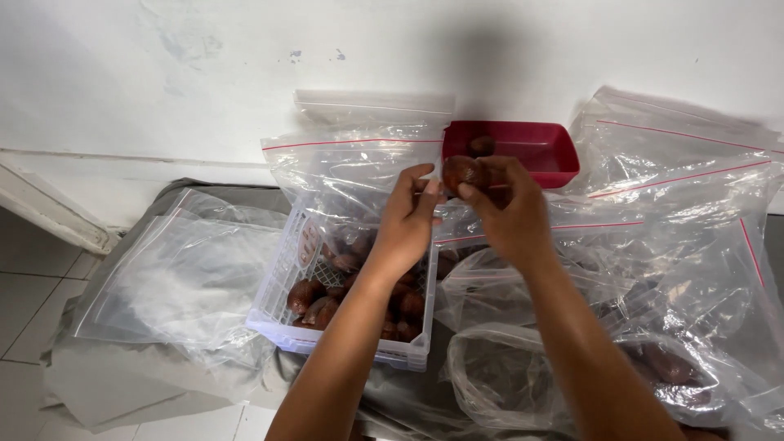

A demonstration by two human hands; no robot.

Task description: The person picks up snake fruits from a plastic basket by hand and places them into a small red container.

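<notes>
My right hand [510, 214] pinches a brown scaly fruit [460, 171] at chest height, just in front of a red plastic tray [563, 163]. My left hand [408, 220] is beside it, its fingertips touching the same fruit from the left. Another brown fruit [482, 145] lies inside the red tray. Below my hands stands a white slotted basket [282, 278] holding several more of the brown fruits [314, 298].
Clear zip bags with red seal lines lie all around: a flat one at the left [180, 278], others standing behind the basket [359, 163] and piled at the right [686, 204]. A bag at lower right [661, 363] holds fruit. A white wall rises behind; grey cloth covers the floor.
</notes>
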